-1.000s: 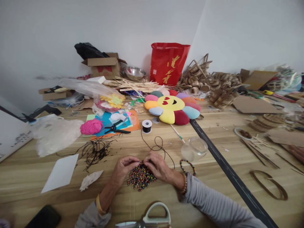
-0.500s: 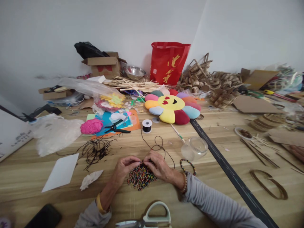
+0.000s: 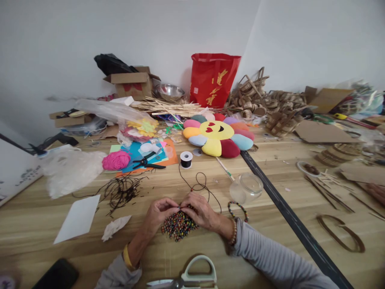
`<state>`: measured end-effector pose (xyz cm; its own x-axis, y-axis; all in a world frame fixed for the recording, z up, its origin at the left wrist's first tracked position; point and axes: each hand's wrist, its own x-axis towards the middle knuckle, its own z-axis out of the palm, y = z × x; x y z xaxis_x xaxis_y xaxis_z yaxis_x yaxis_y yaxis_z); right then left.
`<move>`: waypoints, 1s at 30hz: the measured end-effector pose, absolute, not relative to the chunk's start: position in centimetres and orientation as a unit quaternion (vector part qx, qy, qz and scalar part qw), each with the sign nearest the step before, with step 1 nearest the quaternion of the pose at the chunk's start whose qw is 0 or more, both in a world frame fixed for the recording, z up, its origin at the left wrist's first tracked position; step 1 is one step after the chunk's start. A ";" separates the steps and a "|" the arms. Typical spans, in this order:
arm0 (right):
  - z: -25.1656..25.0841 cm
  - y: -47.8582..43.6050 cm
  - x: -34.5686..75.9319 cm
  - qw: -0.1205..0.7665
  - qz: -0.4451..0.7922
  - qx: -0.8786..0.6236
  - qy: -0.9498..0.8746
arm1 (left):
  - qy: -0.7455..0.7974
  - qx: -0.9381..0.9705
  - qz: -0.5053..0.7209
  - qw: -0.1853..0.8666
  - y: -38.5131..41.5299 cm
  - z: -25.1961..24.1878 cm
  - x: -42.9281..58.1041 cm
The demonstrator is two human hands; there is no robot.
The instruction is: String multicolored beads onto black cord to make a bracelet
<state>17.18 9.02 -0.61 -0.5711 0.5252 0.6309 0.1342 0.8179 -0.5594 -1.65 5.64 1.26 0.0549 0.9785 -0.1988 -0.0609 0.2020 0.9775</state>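
Observation:
Both my hands meet fingertip to fingertip over the far edge of a pile of small multicoloured beads (image 3: 178, 227). My left hand (image 3: 158, 214) is closed in a pinch at the pile's upper left. What it pinches is tiny and dark, too small to name. My right hand (image 3: 202, 212) is pinched too, on thin black cord (image 3: 206, 184) that loops behind it; its fingers partly hide the cord. A red bead (image 3: 191, 190) shows on the cord above my right knuckles. The cord leads from a white-flanged spool (image 3: 186, 159). A beaded bracelet (image 3: 238, 211) lies beside my right wrist.
Near me lie scissors (image 3: 192, 277) and a black phone (image 3: 57, 275). A glass jar (image 3: 246, 188) stands at right; cut black cords (image 3: 123, 192), a white card (image 3: 77, 218) and crumpled tissue (image 3: 116, 228) lie left. Behind are a flower cushion (image 3: 218, 134) and a red bag (image 3: 214, 80). Another person's hand (image 3: 375, 193) shows far right.
A red bead now shows on the cord above my right hand. My left fingertips have shifted slightly; the beads and other things stay put.

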 end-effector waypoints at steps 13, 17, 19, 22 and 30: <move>-0.1 8.9 17.2 0.422 0.214 -0.206 -0.857 | 0.493 0.503 0.450 0.549 5.6 1.2 -1.8; -0.6 9.3 17.4 0.449 0.194 -0.271 -0.829 | 0.487 0.493 0.474 0.543 5.6 0.7 -2.1; -0.8 9.6 17.5 0.457 0.183 -0.309 -0.814 | 0.488 0.479 0.490 0.540 5.7 0.4 -2.3; -0.9 10.0 17.6 0.456 0.183 -0.346 -0.799 | 0.489 0.457 0.510 0.540 5.7 0.1 -2.3; -1.2 10.5 17.7 0.383 0.159 -0.426 -0.804 | 0.496 0.452 0.509 0.539 5.6 0.4 -2.1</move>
